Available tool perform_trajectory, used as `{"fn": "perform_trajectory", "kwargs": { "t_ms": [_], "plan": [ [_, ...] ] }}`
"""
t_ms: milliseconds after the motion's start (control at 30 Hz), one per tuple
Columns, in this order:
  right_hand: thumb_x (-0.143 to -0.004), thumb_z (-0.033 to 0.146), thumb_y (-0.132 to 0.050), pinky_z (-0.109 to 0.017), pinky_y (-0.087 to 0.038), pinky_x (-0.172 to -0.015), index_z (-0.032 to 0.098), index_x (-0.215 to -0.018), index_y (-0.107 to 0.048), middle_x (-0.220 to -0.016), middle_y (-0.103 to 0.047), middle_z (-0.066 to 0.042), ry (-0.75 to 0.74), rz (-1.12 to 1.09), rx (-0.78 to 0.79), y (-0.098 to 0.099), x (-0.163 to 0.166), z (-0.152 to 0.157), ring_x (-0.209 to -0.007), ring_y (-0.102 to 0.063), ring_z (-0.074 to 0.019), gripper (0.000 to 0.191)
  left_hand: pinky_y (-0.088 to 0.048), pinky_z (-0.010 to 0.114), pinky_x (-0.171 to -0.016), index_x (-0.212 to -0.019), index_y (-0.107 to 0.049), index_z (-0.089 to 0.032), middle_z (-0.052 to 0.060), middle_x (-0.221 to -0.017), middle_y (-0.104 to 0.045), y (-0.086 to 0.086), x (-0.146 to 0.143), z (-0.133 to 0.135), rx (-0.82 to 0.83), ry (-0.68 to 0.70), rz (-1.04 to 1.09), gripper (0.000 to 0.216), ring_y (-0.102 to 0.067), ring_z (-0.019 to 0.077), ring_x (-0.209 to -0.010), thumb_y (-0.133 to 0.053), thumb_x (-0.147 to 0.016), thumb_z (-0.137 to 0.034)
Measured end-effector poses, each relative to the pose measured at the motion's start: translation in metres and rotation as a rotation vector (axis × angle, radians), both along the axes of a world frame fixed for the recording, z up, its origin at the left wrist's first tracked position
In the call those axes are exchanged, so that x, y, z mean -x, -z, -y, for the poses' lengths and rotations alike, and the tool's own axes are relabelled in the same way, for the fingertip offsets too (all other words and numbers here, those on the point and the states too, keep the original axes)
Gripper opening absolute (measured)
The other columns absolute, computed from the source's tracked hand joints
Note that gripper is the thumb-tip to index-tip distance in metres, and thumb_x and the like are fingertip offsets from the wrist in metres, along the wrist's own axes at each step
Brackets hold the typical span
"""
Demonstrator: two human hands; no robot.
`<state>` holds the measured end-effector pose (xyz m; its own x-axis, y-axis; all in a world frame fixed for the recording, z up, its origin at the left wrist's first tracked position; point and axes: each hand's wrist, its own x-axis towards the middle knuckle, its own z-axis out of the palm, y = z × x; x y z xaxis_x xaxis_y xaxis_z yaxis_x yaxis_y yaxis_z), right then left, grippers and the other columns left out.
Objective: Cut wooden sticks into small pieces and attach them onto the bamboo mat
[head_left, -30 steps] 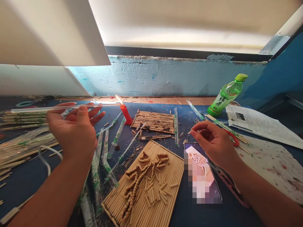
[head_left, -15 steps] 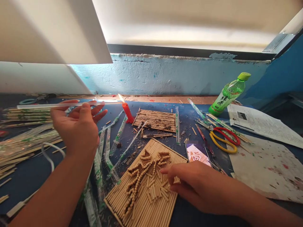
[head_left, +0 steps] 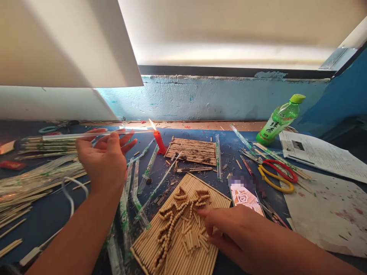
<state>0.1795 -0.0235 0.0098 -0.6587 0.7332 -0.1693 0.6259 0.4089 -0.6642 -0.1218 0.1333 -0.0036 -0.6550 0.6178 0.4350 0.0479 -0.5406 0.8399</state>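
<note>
My left hand [head_left: 104,158] holds a long clear glue stick [head_left: 71,135] level, pinched between thumb and fingers, its right tip at the flame of a lit red candle [head_left: 158,139]. My right hand [head_left: 229,229] rests on the near bamboo-stick mat [head_left: 160,250], fingers curled over a heap of short cut stick pieces [head_left: 192,235] beside a pattern of small round slices [head_left: 169,221]. What the fingers hold, if anything, is hidden.
A second stick mat [head_left: 192,151] lies behind, with a craft knife [head_left: 193,169]. A phone [head_left: 246,196], red-and-yellow scissors [head_left: 276,175], a green bottle [head_left: 279,119] and papers [head_left: 318,152] are on the right. Wrapped chopsticks [head_left: 34,179] pile up on the left.
My right hand came down from above the phone onto the near mat and settled on the cut pieces. The left hand kept the glue stick at the flame.
</note>
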Motion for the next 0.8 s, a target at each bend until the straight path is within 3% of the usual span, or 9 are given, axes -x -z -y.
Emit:
{"fn": "perform_trajectory", "kwargs": {
  "t_ms": [200,367,633,800],
  "plan": [
    [-0.1,0.017,-0.057,-0.027,-0.049,-0.075,0.026,-0.128,-0.063,-0.107,-0.079,-0.006,0.007,-0.029,-0.041,0.001,0.0,0.001,-0.09,-0.073,-0.0219,0.03,-0.067,0.031,-0.058,-0.103,-0.05,-0.025,-0.002,-0.081,-0.071,-0.002,-0.001,0.0,0.02,-0.007,0.018,0.036,-0.077,0.0186,-0.065,-0.068,-0.078,-0.008],
    [-0.1,0.019,-0.058,-0.026,-0.048,-0.073,0.026,-0.123,-0.066,-0.098,-0.079,-0.004,-0.053,0.013,-0.015,-0.002,0.003,0.002,-0.088,-0.074,-0.0214,0.025,-0.067,0.031,-0.059,-0.103,-0.049,-0.023,0.0,-0.081,-0.073,-0.003,-0.002,0.001,0.02,0.006,0.05,0.036,-0.078,0.0194,-0.067,-0.066,-0.077,-0.004],
    [-0.099,0.018,-0.061,-0.03,-0.049,-0.077,0.033,-0.154,-0.048,-0.112,-0.079,-0.003,-0.036,0.072,0.064,-0.005,0.004,0.001,-0.098,-0.076,-0.0258,0.059,-0.066,0.03,-0.057,-0.102,-0.05,-0.023,-0.001,-0.08,-0.074,-0.004,-0.004,0.002,0.025,0.023,0.057,0.034,-0.079,0.0201,-0.067,-0.065,-0.08,-0.003],
    [-0.099,0.019,-0.06,-0.03,-0.049,-0.077,0.026,-0.147,-0.055,-0.111,-0.079,-0.005,-0.077,0.113,0.098,-0.01,0.005,0.002,-0.099,-0.076,-0.0267,0.049,-0.068,0.03,-0.058,-0.103,-0.051,-0.023,-0.004,-0.077,-0.072,-0.002,-0.003,0.001,0.031,0.021,0.072,0.034,-0.08,0.0196,-0.066,-0.063,-0.082,0.001]
  ]
}}
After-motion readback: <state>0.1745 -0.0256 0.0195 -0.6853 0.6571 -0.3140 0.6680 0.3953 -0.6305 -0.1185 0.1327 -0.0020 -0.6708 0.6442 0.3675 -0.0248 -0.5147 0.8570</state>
